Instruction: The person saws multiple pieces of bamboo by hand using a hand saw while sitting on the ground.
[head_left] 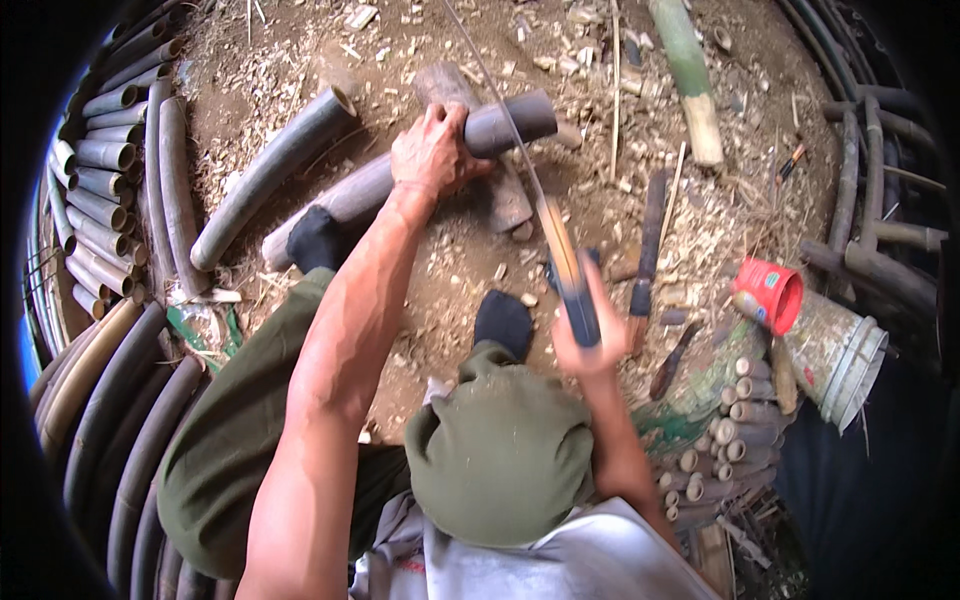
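Nearest is the bent knee point(500, 450) in green cloth. Past it, the right hand point(592, 325) is wrapped around the dark end of the saw point(563, 245). This hand is blurry, so I cannot tell where each finger sits. To saw well, I think this arm should go back and forth in a straight line, with long, easy strokes and not too much push. If the saw twists, it could get stuck or jump.

The right foot point(503, 320) is on the dirt, in a black sock. The left foot point(315, 240), in black too, is right by the pole point(365, 190). I cannot tell if it presses on it. A firm foot there would help stop the pole from rolling.

The left hand point(430, 150) bends over the top of the pole and grips it. Some of its fingers are hidden. The blade point(522, 140) is near, so this hand should keep its fingers well away from it.

The pole lies on a slant, under the left hand and farther out than the right hand. Its long part goes left, past the left foot. Its short end pokes out to the right, and the blade crosses over it there. I cannot tell if there is a cut yet. Under the pole is 1 log point(505, 200).
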